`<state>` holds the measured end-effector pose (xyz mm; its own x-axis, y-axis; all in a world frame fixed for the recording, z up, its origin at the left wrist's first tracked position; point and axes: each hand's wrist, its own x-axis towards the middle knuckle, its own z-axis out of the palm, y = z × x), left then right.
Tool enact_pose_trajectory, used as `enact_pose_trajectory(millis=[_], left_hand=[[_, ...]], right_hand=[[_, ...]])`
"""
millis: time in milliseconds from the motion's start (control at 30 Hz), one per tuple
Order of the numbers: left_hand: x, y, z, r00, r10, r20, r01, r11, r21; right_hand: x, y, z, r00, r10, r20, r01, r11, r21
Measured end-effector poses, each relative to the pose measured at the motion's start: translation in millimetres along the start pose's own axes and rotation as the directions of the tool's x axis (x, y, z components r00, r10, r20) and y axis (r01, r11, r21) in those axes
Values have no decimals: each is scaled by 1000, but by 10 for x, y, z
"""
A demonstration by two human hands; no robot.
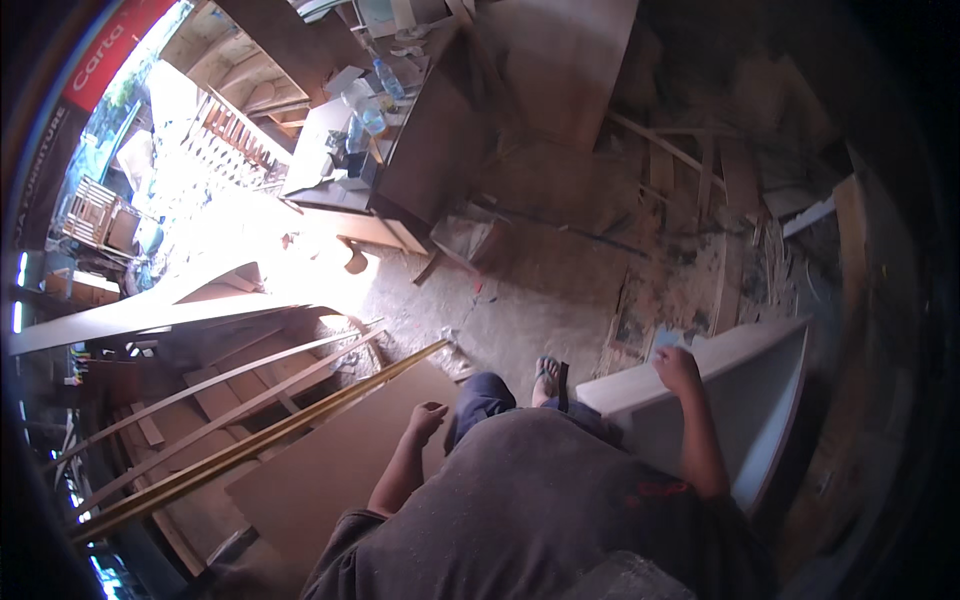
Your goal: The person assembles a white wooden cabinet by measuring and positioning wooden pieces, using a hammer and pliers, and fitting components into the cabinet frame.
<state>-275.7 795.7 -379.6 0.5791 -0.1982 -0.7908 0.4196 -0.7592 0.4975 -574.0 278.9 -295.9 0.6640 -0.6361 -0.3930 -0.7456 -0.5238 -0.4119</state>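
Note:
My left hand (428, 420) is loosely closed, with nothing visible in its fingers, beside my left thigh and above a flat brown board (330, 460). My right hand (678, 368) is closed over the top edge of a pale wooden panel (630, 388), part of an open box-like piece of furniture with a whitish inside (765, 410). A small light-blue patch (668, 338) shows just beyond its fingers; whether the hand holds it I cannot tell.
Long wooden strips (250, 385) and a yellowish rail (270, 440) lie at the left. A cluttered bench (320, 130) holds plastic bottles (388, 78). A large brown panel (560, 60) leans at the back. Scrap wood (720, 180) litters the right. My sandalled foot (546, 375) stands on the dusty floor (520, 310).

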Motion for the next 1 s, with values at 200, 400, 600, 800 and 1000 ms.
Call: enact_pose_trajectory(millis=[200,400,600,800,1000], left_hand=[[670,638,-210,989,-112,-94,88,971,-224],[1633,1670,-565,991,-120,62,121,993,-11],[3416,3458,-682,998,-17,60,-5,939,345],[4541,5509,-1075,863,353,-361,-332,935,122],[5077,6929,-766,789,141,-597,-111,990,88]], right_hand=[[2244,-1617,-927,937,-250,-243,284,952,113],[3620,-1794,-113,969,-221,-113,242,744,623],[3419,-170,515,866,281,413,-392,895,211],[4168,109,-215,682,485,548,-622,779,84],[6363,521,-1142,842,327,428,-462,848,261]])
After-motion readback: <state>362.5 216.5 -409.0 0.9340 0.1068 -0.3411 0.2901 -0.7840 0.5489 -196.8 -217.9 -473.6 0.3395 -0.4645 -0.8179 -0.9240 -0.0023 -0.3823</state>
